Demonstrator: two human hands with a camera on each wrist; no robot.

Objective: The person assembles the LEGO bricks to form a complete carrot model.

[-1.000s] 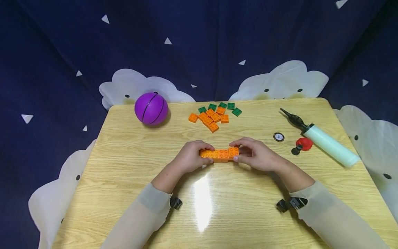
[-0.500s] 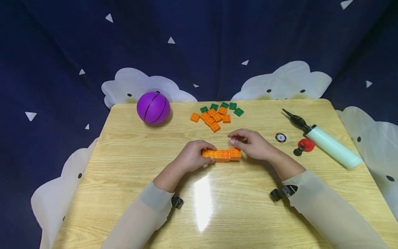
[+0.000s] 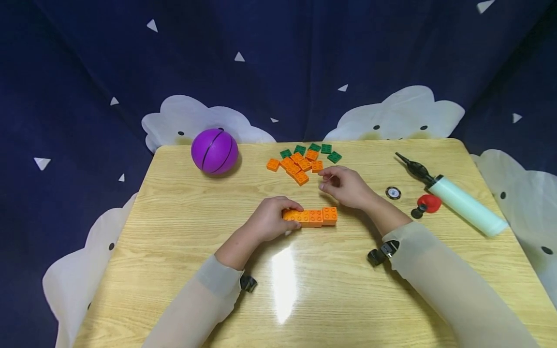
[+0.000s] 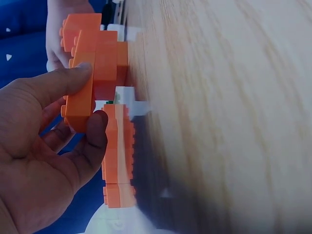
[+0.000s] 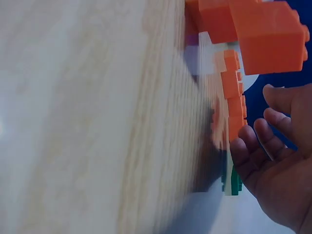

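An orange brick assembly (image 3: 315, 218), a row of joined bricks, lies mid-table in the head view. My left hand (image 3: 271, 220) grips its left end between thumb and fingers. The left wrist view shows the assembly (image 4: 106, 63) stacked in stepped layers, the left hand (image 4: 53, 131) pinching one end. Beyond the assembly's right end, my right hand (image 3: 346, 187) is empty, its fingers loosely bent close to the loose orange bricks (image 3: 301, 178). In the right wrist view the right hand (image 5: 278, 151) is apart from the assembly's end (image 5: 268, 39).
Green bricks (image 3: 334, 157) lie behind and beside the orange pile. A purple ball (image 3: 214, 151) stands at the back left. At the right are a round chip (image 3: 393, 193), a red item (image 3: 429, 203) with a black piece, and a pale green pump (image 3: 467, 205).
My right hand has let go of the assembly's right end and moved away toward the loose bricks at the back. The left hand keeps its grip in the same place.
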